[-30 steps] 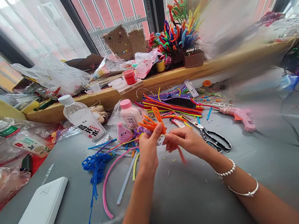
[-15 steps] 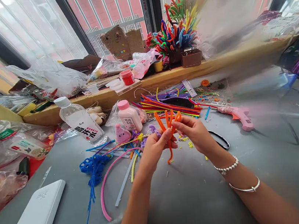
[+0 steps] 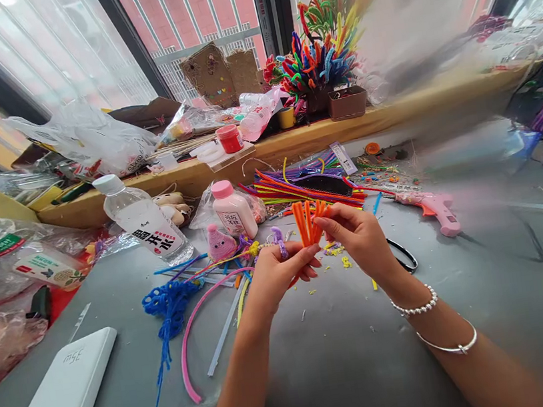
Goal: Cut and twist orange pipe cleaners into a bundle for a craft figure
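Observation:
Several orange pipe cleaners (image 3: 307,224) stand upright in a folded bundle between my two hands, above the grey table (image 3: 345,368). My left hand (image 3: 285,269) pinches the bundle's lower part between thumb and fingers. At the bundle's right side, my right hand (image 3: 351,233) has its thumb and fingers closed on the orange strands. The lower end of the bundle is mostly hidden behind my left hand. A purple crocheted piece (image 3: 279,241) lies just behind my left hand, and yellow scraps (image 3: 346,262) are scattered beyond my hands.
Bottles (image 3: 145,221), a pink bottle (image 3: 234,212) and a pink plush (image 3: 220,243) stand at left. Blue yarn (image 3: 170,305), a pink tube (image 3: 186,350) and a white power bank (image 3: 59,402) lie nearer. Coloured pipe cleaners (image 3: 293,183) lie behind; a pink glue gun (image 3: 434,207) is right.
The orange strands now stand closer together and more upright. The strand end that hung below my left hand has swung up behind the fingers. My right hand has shifted slightly to the right.

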Demonstrator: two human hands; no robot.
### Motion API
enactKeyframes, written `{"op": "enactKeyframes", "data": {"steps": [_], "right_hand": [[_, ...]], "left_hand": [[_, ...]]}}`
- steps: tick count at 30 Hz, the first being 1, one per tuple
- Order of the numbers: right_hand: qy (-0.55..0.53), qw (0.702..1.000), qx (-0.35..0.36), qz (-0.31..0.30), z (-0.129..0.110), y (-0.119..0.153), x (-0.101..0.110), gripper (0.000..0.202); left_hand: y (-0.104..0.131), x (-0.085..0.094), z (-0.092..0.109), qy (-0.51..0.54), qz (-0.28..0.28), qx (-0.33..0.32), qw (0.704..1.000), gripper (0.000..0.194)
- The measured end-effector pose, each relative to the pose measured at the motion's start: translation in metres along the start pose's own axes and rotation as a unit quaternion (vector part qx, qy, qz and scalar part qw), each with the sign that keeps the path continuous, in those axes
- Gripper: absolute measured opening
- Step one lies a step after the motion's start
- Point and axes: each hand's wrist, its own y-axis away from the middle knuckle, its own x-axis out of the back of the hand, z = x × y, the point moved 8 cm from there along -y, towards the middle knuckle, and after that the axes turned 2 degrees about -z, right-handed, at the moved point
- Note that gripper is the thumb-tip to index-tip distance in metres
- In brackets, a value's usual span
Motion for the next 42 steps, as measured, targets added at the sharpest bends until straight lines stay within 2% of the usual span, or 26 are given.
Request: {"op": "enactKeyframes", "data": {"steps": [4, 7, 11, 15, 19, 25, 29, 34, 36, 39, 40, 42], "right_hand": [[-0.039, 0.999, -0.009, 0.008, 0.004, -0.001, 0.0, 0.012], [-0.112, 0.993, -0.026, 0.009, 0.01, -0.003, 0.001, 0.009], [-0.208, 0.975, -0.076, -0.018, 0.019, -0.005, 0.001, 0.008], [-0.24, 0.964, -0.11, -0.038, 0.022, -0.005, 0.002, 0.009], [-0.232, 0.964, -0.118, -0.046, 0.018, -0.006, 0.004, 0.011], [-0.193, 0.975, -0.094, -0.063, 0.015, -0.006, 0.006, 0.008], [-0.157, 0.984, -0.069, -0.044, 0.014, -0.006, 0.006, 0.011], [-0.179, 0.98, -0.087, -0.017, 0.019, -0.007, 0.005, 0.02], [-0.183, 0.975, -0.113, -0.064, 0.024, -0.005, -0.004, 0.026], [-0.142, 0.963, -0.144, -0.176, 0.027, 0.003, -0.024, 0.032], [-0.124, 0.963, -0.145, -0.189, 0.027, 0.005, -0.027, 0.032], [-0.094, 0.973, -0.133, -0.163, 0.027, 0.004, -0.025, 0.031]], "left_hand": [[-0.001, 0.001, -0.002, 0.005, -0.008, -0.002, 1.0, 0.022], [-0.001, 0.002, -0.002, 0.012, -0.011, 0.001, 1.0, 0.021], [0.0, 0.003, 0.0, 0.02, -0.01, -0.005, 1.0, 0.02], [-0.001, 0.005, -0.001, 0.031, -0.012, -0.006, 0.999, 0.021], [-0.002, 0.007, -0.003, 0.036, -0.017, 0.003, 0.999, 0.021], [-0.002, 0.003, -0.004, 0.024, -0.047, 0.014, 0.998, 0.018], [-0.001, -0.001, -0.005, 0.013, -0.069, 0.022, 0.997, 0.018], [-0.003, 0.004, -0.005, 0.029, -0.033, 0.014, 0.999, 0.02], [-0.003, 0.006, -0.003, 0.028, -0.021, 0.002, 0.999, 0.019], [-0.002, 0.003, 0.0, -0.007, -0.03, -0.01, 0.999, 0.021], [-0.001, 0.001, 0.0, -0.02, -0.038, -0.009, 0.999, 0.022], [-0.001, -0.002, -0.001, -0.033, -0.049, -0.01, 0.998, 0.021]]}}
